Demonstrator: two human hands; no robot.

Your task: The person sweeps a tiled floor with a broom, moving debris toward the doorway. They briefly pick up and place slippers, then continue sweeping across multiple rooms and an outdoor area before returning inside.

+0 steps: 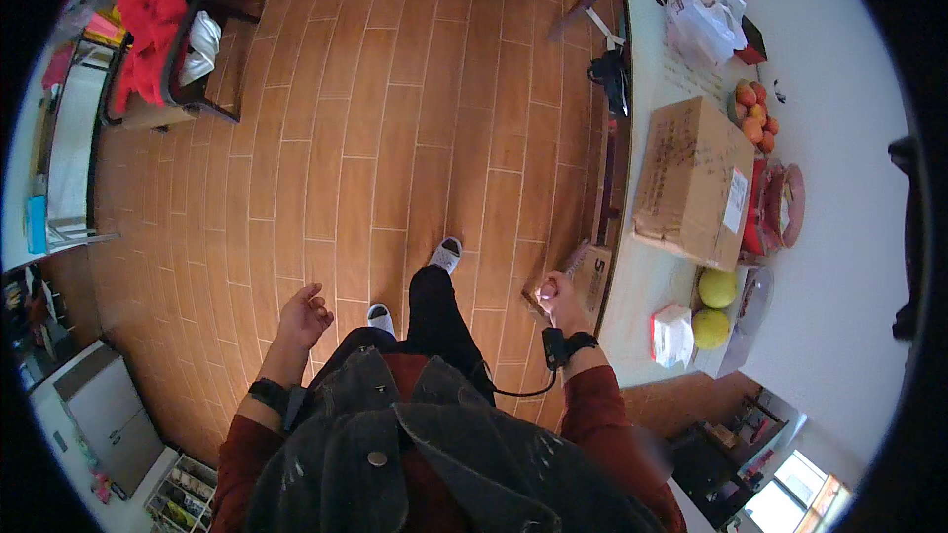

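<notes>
My right hand (560, 300) is closed around a slim, pale pinkish thing (577, 259) that sticks up past the fingers toward the table edge. Its kind is too small and blurred to name. Below and beside that hand, a brown cardboard box (593, 281) with dark print stands low by the table, partly covered by the hand. Over the floor on the left hangs my left hand (307, 317), loosely curled, fingers apart, with nothing in it. Both wrists carry black bands, and a cable runs from the right one.
On the long table (632, 331) at right are a large cardboard carton (689, 178), two yellow-green round fruits (717, 288), a white packet (671, 334), a white plastic bag (703, 22) and reddish fruit (754, 116). A wooden chair (223, 64) with red cloth stands far left.
</notes>
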